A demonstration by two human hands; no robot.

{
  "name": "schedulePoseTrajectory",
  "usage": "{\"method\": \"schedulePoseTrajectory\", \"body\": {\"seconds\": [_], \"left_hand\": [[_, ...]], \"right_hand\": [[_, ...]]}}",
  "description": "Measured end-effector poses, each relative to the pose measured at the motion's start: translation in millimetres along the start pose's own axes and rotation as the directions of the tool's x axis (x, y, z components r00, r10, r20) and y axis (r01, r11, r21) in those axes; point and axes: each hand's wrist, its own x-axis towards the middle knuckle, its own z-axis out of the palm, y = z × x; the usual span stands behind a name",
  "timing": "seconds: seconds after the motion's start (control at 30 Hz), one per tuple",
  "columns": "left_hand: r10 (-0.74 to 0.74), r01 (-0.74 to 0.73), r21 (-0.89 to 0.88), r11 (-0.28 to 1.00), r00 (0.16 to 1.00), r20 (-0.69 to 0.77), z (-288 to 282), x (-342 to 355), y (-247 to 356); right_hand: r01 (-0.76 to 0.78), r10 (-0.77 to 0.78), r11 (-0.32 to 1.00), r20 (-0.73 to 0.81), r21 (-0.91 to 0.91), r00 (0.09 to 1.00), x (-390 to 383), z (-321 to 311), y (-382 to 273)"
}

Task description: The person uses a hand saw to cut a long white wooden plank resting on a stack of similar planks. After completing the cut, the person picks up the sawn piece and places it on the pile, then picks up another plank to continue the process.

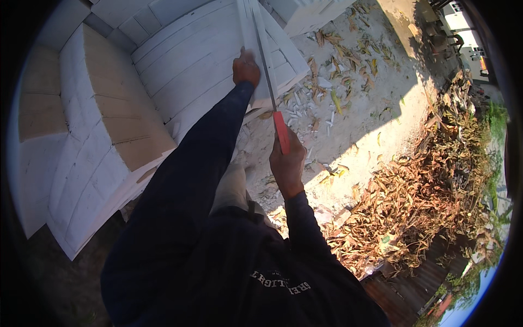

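My right hand (289, 161) is closed around the red handle of a handsaw (280, 132). The saw's long, narrow blade runs away from me along the right part of a pale white block (260, 82). My left hand (246, 70) rests beside the blade on the white blocks, one finger stretched forward and the others partly smeared or hidden. Under it, several white blocks (188, 60) lie side by side as a flat surface. Whether the blade has cut into the block cannot be made out.
More stacked white blocks (90, 147) rise at the left, and others (310, 13) stand at the far side. Sandy ground (348, 92) on the right carries scattered leaves and white chips. A large heap of dry leaves (414, 201) lies beyond, near rusty corrugated sheets (419, 280).
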Motion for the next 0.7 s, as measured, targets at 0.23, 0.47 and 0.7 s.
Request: {"method": "schedulePoseTrajectory", "body": {"seconds": [0.23,0.47,0.7], "left_hand": [[0.034,-0.034,0.011,0.999,0.999,0.013,3.5,-1.2,6.3],[0.017,-0.017,0.007,1.0,1.0,0.008,6.8,6.0,2.3],[0.044,-0.044,0.074,0.996,0.999,-0.006,1.7,-0.6,4.2]], "right_hand": [[-0.033,0.034,0.998,0.007,-0.06,0.999,21.6,12.6,-14.6],[0.044,-0.044,0.999,-0.062,0.002,0.997,-38.8,-13.9,13.9],[-0.098,0.105,0.992,0.08,-0.084,0.991,26.8,-3.9,-8.0]]}}
